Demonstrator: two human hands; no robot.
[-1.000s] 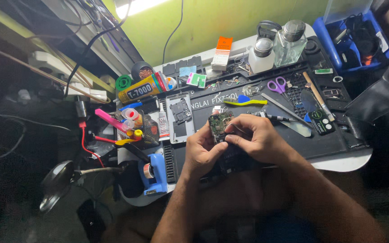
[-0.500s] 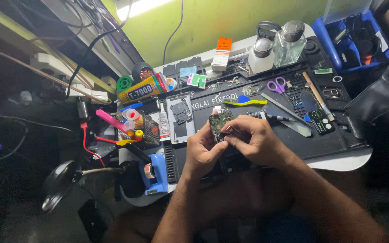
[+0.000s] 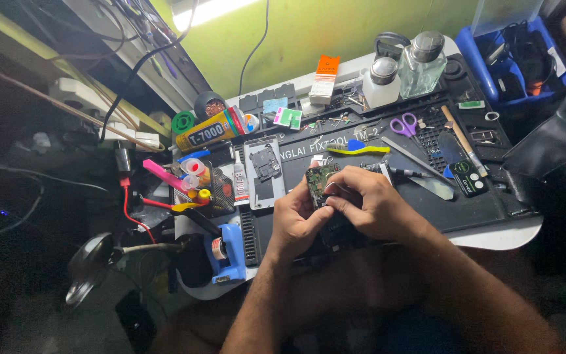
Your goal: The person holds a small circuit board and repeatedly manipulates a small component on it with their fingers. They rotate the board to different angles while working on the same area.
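Green wall behind; white table covered by black work mat, crowded with repair tools.

Far left, off the table edge: round magnifier on bent arm. Blue holder at near-left corner of table.

Left portion: pink tool and yellow-tipped pieces in mesh cup; yellow glue tube lying on its side behind; small white glue tube just beside grey phone frame, flat on mat.

Centre: left hand, fingers curled closed around lower left edge of green circuit board, held above mat near front edge of table. Right hand, fingertips pinched shut at right side of same board; whether anything small sits between the fingertips, cannot tell. Dark object beneath both hands, mostly hidden.

Behind hands: yellow-handled brush, orange-and-white box upright at rear.

Right of centre: two capped bottles, white and clear glass, side by side at rear; purple scissors; metal spatula; wooden-handled tool.

Far right: blue bin at back corner, holding dark items.
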